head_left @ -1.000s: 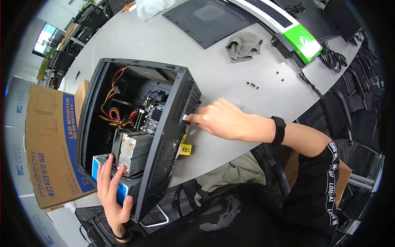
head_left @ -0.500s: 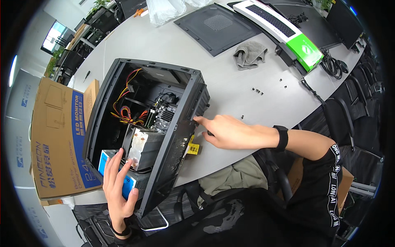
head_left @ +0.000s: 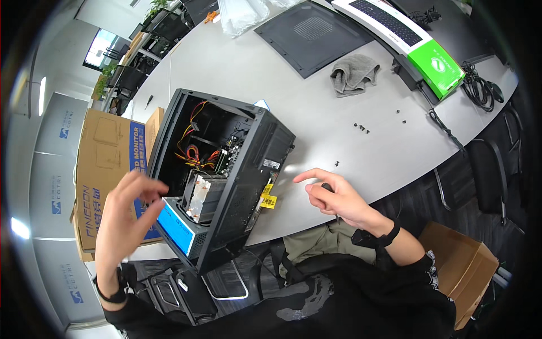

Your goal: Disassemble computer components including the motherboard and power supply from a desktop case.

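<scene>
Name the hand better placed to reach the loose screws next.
Probably the right hand: it is nearer the screws, though holding a dark object; the left hand is across the computer case from them.

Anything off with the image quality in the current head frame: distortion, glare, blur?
Head view: strong fisheye bend, with the edge of the table bowing and the corners falling to black; head view: the window is washed out and a bright light glares at the left rim; head view: the left hand looks slightly smeared, probably from motion, while the computer case reads crisper.
</scene>
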Motion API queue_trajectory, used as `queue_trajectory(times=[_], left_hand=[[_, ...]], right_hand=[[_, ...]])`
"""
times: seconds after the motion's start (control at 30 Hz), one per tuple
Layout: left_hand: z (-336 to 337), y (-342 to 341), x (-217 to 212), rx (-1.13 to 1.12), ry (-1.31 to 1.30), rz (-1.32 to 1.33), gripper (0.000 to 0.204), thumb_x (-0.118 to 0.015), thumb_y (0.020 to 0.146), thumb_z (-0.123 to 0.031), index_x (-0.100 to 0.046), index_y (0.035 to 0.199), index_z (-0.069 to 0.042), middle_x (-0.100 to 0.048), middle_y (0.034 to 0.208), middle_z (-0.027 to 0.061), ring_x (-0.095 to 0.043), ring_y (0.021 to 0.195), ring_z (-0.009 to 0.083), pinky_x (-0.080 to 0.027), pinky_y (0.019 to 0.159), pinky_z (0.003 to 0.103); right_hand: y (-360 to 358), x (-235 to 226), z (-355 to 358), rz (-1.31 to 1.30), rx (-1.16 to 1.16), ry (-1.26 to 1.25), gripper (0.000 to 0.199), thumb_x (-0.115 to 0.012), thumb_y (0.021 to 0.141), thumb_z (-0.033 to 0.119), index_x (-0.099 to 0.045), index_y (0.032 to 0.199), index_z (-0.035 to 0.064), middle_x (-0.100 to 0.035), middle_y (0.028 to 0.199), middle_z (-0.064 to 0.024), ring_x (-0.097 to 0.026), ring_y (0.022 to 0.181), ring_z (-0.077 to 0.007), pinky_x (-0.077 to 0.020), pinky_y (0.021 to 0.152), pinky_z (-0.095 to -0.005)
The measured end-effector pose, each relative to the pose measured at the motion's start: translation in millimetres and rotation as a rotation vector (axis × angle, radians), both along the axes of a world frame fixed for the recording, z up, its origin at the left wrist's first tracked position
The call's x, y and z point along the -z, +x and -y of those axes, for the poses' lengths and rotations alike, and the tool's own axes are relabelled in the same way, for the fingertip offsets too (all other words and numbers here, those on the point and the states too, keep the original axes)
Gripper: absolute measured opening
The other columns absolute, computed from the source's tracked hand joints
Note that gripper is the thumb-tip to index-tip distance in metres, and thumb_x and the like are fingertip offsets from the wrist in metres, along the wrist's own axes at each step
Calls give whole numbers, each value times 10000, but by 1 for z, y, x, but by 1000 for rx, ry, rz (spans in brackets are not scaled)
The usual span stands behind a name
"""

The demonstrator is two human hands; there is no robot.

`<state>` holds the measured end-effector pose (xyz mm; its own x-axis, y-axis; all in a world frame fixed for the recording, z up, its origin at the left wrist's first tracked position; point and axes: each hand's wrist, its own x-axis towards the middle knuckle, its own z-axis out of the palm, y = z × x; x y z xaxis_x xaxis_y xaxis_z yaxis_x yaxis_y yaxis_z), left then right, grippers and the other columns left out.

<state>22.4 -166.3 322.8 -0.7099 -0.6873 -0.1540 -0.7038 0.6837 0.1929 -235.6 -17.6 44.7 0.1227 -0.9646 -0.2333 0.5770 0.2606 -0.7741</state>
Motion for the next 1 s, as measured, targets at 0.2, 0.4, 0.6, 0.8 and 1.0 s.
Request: queue_trajectory(times=[0.2,0.4,0.6,0.8,1.0], left_hand=[[62,-76,70,120,125,56,170,-734,861,9,-719,1031,0,-602,850,66,-602,738,159,-506,702,298],[82,-111,126,260,313,91,265,-709,827,43,-707,1092,53,-679,995,151,-685,864,312,-554,795,357],[85,-109,162,212,483,161,448,-786,876,-107,-682,1306,-37,-685,1291,176,-687,1148,341,-558,960,398],[104,-88,183,926,115,353,651,-780,819,-122,-642,1445,-233,-608,1451,105,-630,1299,312,-547,1090,456],[102,-85,187,819,208,364,668,-755,837,-143,-612,1482,-244,-581,1500,100,-595,1354,314,-519,1140,476]], right_hand=[[-21,27,-23,184,155,-133,271,-480,1103,141,-572,1318,5,-438,683,27,-306,556,-31,-235,490,-223],[-33,38,-26,365,193,-191,290,-470,1120,197,-585,1316,16,-459,668,44,-339,555,-24,-240,488,-216],[-38,40,-26,346,144,-197,268,-446,1112,154,-572,1283,-9,-471,655,7,-336,546,-48,-261,483,-228],[-39,44,-28,425,137,-199,298,-482,1118,212,-577,1315,10,-486,667,44,-374,569,-21,-268,503,-218],[-37,45,-29,459,148,-205,294,-459,1121,197,-573,1308,2,-467,670,35,-341,561,-30,-248,491,-227]])
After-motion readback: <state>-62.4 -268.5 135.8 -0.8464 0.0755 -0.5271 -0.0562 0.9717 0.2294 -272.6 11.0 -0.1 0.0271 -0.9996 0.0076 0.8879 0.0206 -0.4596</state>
